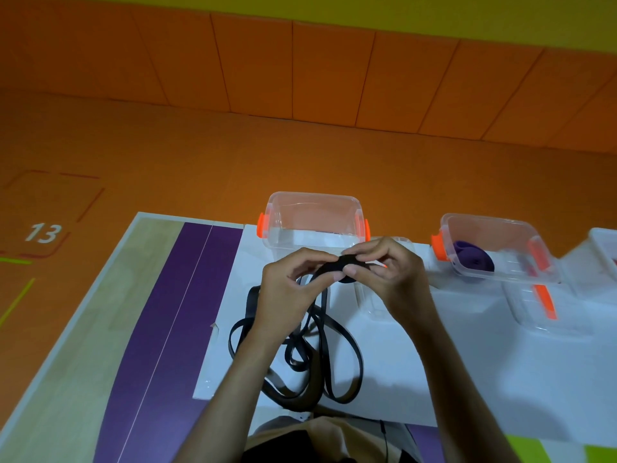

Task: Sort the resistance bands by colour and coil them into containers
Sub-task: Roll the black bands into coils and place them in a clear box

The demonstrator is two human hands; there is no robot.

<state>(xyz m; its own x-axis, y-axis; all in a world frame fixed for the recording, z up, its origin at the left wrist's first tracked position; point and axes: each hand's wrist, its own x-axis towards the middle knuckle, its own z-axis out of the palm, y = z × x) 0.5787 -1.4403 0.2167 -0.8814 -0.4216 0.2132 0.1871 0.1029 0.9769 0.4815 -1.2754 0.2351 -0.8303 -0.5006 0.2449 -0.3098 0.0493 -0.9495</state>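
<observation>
Both hands hold a black resistance band (337,349) above the white table sheet. My right hand (384,269) pinches a small rolled coil of it. My left hand (290,285) grips the strap just beside the coil. The band's loose loops lie tangled on the sheet below my hands. An empty clear container (312,208) with orange latches stands just behind my hands. A second clear container (521,228) to the right holds a coiled purple band (474,259).
A clear lid (547,315) with an orange latch lies in front of the right container. Part of a third container (604,248) shows at the right edge. The table (140,329) has wood and purple stripes on the left. Orange floor lies beyond.
</observation>
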